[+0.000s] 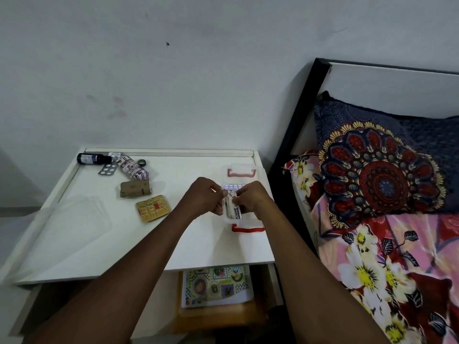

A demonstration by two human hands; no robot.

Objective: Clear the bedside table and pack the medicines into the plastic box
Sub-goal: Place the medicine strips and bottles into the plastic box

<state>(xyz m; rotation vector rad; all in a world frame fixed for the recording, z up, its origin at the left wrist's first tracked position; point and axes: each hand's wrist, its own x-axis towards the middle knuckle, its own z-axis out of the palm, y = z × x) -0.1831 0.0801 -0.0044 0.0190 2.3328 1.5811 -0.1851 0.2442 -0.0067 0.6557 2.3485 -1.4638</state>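
A clear plastic box (242,170) with red clip handles stands at the right of the white bedside table (173,244). Both hands are over it. My left hand (203,196) and my right hand (250,197) together pinch a white medicine carton (237,211) that lies in the box. A silver blister strip (233,186) rests inside, just beyond the fingers. At the table's far left lie a dark bottle (93,158), two blister strips (107,169), a patterned tube (133,168), a brown bandage roll (136,188) and a gold blister pack (152,207).
The box's clear lid (74,219) lies flat at the table's left front. A small dark cap (142,162) sits by the tube. A patterned booklet (216,284) lies on the shelf below. The bed (385,244), with pillows, presses against the table's right side.
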